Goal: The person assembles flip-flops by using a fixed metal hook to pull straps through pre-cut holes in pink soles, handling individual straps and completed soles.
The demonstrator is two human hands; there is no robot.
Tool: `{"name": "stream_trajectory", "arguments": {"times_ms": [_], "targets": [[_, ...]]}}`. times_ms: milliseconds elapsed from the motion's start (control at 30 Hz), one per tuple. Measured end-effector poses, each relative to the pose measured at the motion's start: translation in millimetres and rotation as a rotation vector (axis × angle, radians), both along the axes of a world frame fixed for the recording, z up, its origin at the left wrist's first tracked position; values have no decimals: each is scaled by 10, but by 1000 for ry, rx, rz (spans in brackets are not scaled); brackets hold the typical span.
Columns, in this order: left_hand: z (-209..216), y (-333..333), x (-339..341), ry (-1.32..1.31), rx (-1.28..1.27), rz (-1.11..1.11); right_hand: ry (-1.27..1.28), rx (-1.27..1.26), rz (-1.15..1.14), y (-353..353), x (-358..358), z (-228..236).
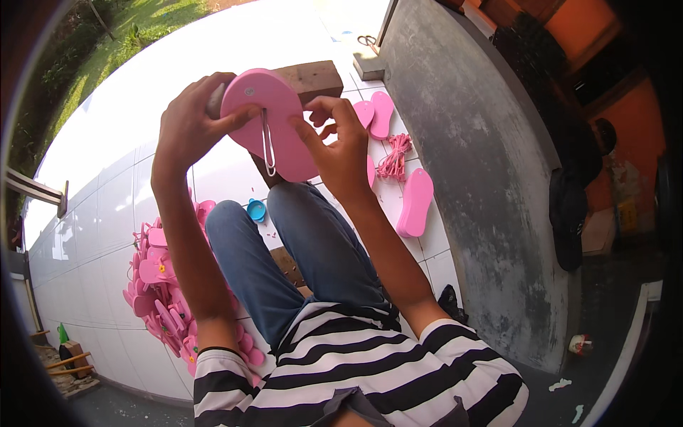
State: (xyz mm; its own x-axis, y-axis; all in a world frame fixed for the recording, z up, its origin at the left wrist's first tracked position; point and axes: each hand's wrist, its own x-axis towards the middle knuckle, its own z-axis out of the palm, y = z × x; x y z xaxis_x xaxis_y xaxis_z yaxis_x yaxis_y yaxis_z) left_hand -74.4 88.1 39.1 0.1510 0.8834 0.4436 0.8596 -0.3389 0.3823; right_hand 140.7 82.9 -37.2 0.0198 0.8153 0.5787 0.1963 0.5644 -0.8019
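My left hand (188, 121) grips a pink flip-flop sole (292, 153) by its left side, thumb on its face and fingers behind. A thin metal wire loop (267, 149) hangs from the sole's face beside my left thumb, its rounded end downward. Against my left palm shows a whitish thing that I cannot make out. My right hand (338, 146) is at the sole's right edge. Its thumb overlaps that edge, and its fingers are loosely curled and apart, with nothing visible between them. A wooden block (309, 80) lies behind the sole, partly covered.
Finished pink flip-flops (160, 274) lie heaped at my left. On the right are stacked pink soles (416, 203) and a bundle of pink straps (395, 158), beside a grey wall (477, 156). A blue round container (256, 210) sits by my knees. Scissors (367, 43) lie far off.
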Motion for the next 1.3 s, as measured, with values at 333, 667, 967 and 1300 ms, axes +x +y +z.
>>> {"name": "stream_trajectory", "arguments": {"times_ms": [333,667,967,1300], "targets": [[239,102,113,27,-262,-19,-803,-949,-928,-224,2127,-3117],[160,81,281,88,-19,81,-590,-942,-1012,-639,2335,-3284],[-735,-1367,977,-548,487,-152,14,-361,-145,-1539,778,-1271],[-590,-1330,654,-455,228,-386,46,132,338,-1094,375,-295]]}}
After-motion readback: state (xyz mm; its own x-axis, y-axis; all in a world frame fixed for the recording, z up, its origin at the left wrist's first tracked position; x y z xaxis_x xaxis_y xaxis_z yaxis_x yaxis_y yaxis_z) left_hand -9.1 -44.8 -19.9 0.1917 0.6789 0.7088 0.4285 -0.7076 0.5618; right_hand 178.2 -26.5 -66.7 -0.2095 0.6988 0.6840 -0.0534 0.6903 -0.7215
